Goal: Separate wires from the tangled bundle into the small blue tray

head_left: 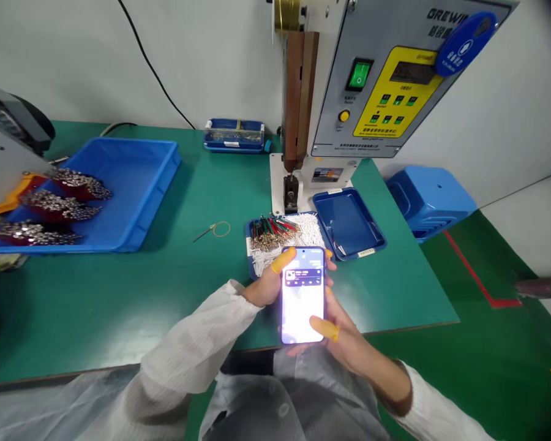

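A smartphone (303, 303) with a lit, mostly white screen is held upright over the front edge of the green table. My left hand (270, 283) grips its upper left side, the thumb in a yellow finger cot lying along the edge. My right hand (342, 327) wraps the lower right side, its yellow-covered thumb on the screen. Most of the fingers behind the phone are hidden. Just beyond it sits a blue tray (248, 248) holding white pieces (311, 231) and a bundle of red and green wires (275, 229) with brassy ends.
A crimping-style machine (298, 110) with a yellow control panel (392, 92) stands behind the tray. At right lies a second blue tray (349, 214); at left, a large blue bin (138, 184) holds wire bundles (62, 205). A single wire (204, 234) lies mid-table. A blue stool (434, 193) stands on the floor.
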`<action>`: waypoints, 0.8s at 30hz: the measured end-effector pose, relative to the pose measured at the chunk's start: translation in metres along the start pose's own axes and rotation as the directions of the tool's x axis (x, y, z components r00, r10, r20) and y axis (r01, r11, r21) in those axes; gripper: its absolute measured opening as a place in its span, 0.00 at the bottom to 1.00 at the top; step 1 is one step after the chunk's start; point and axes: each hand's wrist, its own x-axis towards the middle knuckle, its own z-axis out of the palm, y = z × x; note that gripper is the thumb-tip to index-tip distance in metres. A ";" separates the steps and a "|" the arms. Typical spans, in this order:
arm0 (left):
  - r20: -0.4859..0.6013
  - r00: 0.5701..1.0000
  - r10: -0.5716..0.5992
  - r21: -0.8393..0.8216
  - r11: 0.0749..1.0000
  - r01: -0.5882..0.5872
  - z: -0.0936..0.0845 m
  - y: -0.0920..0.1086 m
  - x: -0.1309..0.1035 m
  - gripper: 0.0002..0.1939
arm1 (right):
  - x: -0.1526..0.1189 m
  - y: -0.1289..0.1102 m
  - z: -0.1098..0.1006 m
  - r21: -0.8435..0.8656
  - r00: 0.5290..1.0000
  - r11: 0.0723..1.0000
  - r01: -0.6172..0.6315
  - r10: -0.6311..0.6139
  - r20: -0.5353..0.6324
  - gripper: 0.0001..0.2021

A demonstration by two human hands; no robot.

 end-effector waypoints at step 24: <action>-0.036 0.984 0.174 0.033 0.984 -0.173 0.014 0.001 0.000 0.27 | -0.024 -0.021 -0.005 0.008 0.999 0.999 -0.044 0.044 -0.017 0.31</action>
